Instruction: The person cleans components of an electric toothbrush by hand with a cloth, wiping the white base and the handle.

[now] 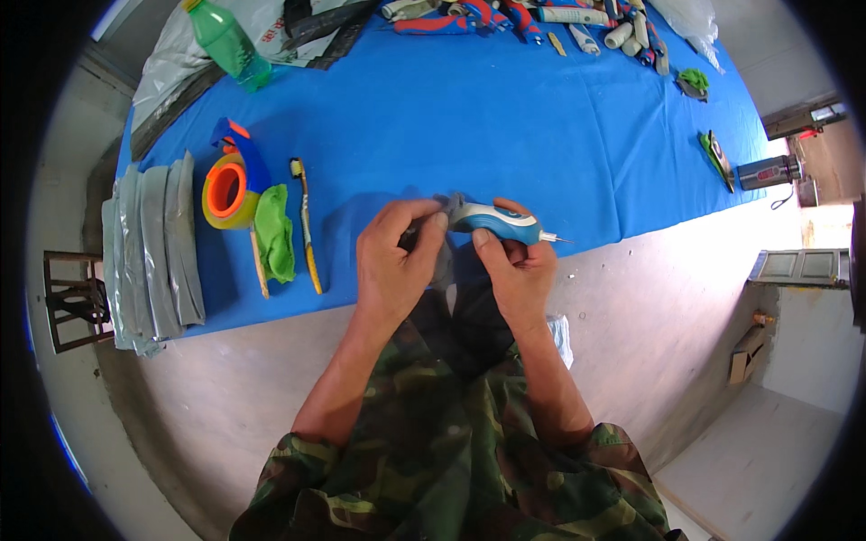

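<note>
My right hand [519, 274] is closed around an electric toothbrush handle [497, 220] in blue and white, just above the near edge of the table. The handle's thin metal shaft points right and has no brush head on it. At the handle's left end, the thumb and fingers of my left hand [399, 253] pinch a grey cloth [442, 265] against its base. Part of the cloth hangs down between my hands, and my left fingers hide some of it. Left of my hands lies a manual toothbrush [306, 226] with a yellow handle.
A blue cloth [433, 122] covers the table. On the left are a tape dispenser [233, 189], a green rag [275, 233] and stacked grey plastic bags [157, 250]. A green bottle [226, 42] stands behind. Several toothbrush handles [436, 26] lie at the far edge; a flask [768, 172] is right.
</note>
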